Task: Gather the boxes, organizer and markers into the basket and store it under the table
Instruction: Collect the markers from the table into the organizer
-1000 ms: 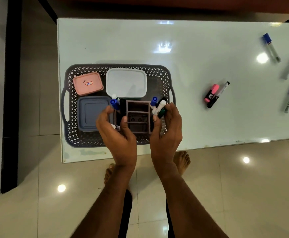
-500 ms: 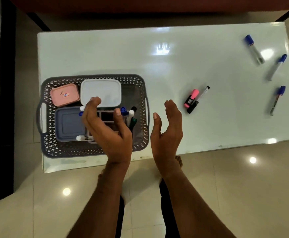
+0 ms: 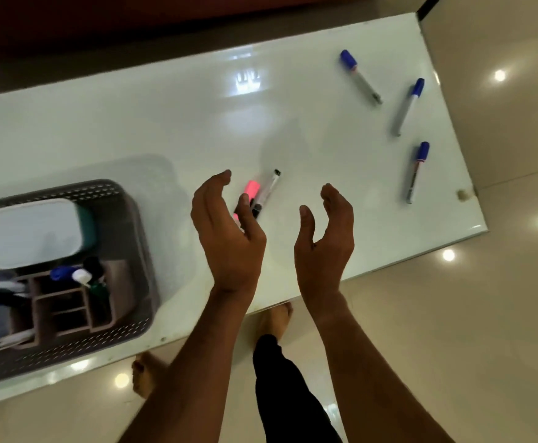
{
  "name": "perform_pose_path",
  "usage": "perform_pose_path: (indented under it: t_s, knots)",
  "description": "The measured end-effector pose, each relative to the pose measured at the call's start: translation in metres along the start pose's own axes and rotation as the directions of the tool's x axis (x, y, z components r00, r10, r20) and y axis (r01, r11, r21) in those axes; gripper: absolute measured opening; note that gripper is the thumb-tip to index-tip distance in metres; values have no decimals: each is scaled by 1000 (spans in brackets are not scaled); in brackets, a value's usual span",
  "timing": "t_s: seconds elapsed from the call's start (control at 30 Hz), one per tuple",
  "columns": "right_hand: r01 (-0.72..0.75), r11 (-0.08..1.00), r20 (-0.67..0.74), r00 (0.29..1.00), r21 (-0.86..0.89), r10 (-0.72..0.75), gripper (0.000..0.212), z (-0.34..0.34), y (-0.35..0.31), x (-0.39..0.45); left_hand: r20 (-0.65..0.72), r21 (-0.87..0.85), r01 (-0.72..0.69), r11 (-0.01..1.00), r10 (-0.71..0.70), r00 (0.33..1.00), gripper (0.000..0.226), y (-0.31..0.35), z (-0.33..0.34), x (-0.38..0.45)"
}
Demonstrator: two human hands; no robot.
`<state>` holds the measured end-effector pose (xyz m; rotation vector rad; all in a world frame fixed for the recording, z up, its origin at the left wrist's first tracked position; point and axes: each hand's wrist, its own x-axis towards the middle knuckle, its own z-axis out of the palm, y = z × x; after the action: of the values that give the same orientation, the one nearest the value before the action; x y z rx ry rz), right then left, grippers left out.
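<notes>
The grey perforated basket (image 3: pixel 133 225) sits at the table's left, holding a white-lidded box (image 3: pixel 31 233), a brown organizer (image 3: pixel 63 310) and several markers (image 3: pixel 69 273). A pink highlighter (image 3: pixel 251 190) and a black-tipped white marker (image 3: pixel 267 191) lie side by side mid-table. My left hand (image 3: pixel 226 231) hovers over their near ends, fingers relaxed and holding nothing. My right hand (image 3: pixel 325 231) is to the right of it, also relaxed and holding nothing. Three blue-capped markers (image 3: pixel 359 76) (image 3: pixel 408 105) (image 3: pixel 416 171) lie at the far right.
The white glossy table (image 3: pixel 165 123) ends at its right edge near the blue markers, with a small beige piece (image 3: pixel 462 195) by that edge. Tiled floor and my bare feet (image 3: pixel 274 321) are below the near edge. A dark wall runs behind.
Both hands left the basket and moved right, over the pink highlighter and white marker. The view swung right, so the basket now sits at the left edge.
</notes>
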<state>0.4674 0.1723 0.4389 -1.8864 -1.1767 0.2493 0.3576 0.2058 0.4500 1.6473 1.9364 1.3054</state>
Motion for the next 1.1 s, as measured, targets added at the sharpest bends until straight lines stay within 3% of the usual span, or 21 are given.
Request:
perform_pose_path:
  t_s: [0.2,0.4,0.63,0.9,1.1]
  knots:
    - [-75,988,-50,996,-132,68,33,-26,70,57,252,141,-19,990,-17,968,26,6,73,-13]
    - [-146,954,-126,985,-261,116,31,-38,126,103,396,394,-98,914,-72,916,31,-3,107,-12]
    - [-319,829,-89,945,-460,315,44,-36,170,150,388,496,-76,865,-142,911,39,-5,126,-3]
    - [-415,834,-81,906,-364,416,42,-29,177,172,373,472,-2,881,-198,906,24,15,153,15]
    - [-470,835,-102,881,-286,461,35,-31,172,193,315,281,256,925,-341,886,37,65,196,39]
